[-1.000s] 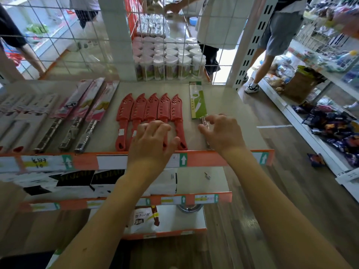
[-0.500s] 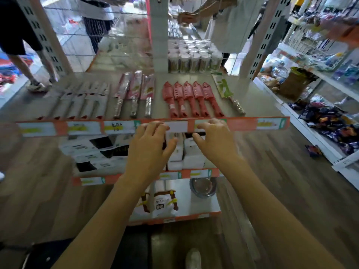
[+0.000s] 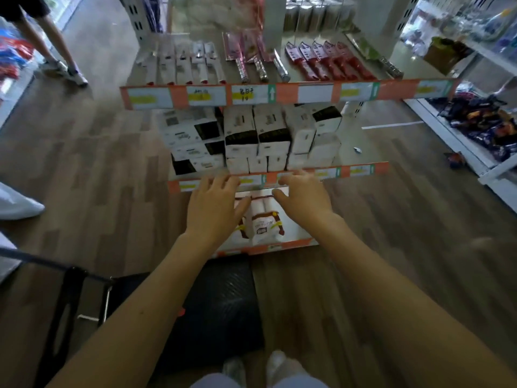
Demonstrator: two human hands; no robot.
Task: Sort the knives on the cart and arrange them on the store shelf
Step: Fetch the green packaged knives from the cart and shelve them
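Knives (image 3: 321, 63) were laid in sorted rows on the shelf (image 3: 279, 93). Left hand (image 3: 212, 211) and right hand (image 3: 306, 201) were held empty, fingers (image 3: 222, 182) released. Task was judged nearly done.

Floor: I saw brown wood-plank flooring (image 3: 92, 169) | Right: a low white metal shelf rack (image 3: 495, 170) lined the aisle | Rear-left: white perforated steel upright (image 3: 138, 21) | Light: dim, blurred

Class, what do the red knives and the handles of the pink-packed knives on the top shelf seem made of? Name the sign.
Red knives: likely plastic, uniform matte red all over. Handles of the pink-packed knives: probably metal, silvery with bright glints. Blur leaves both open.
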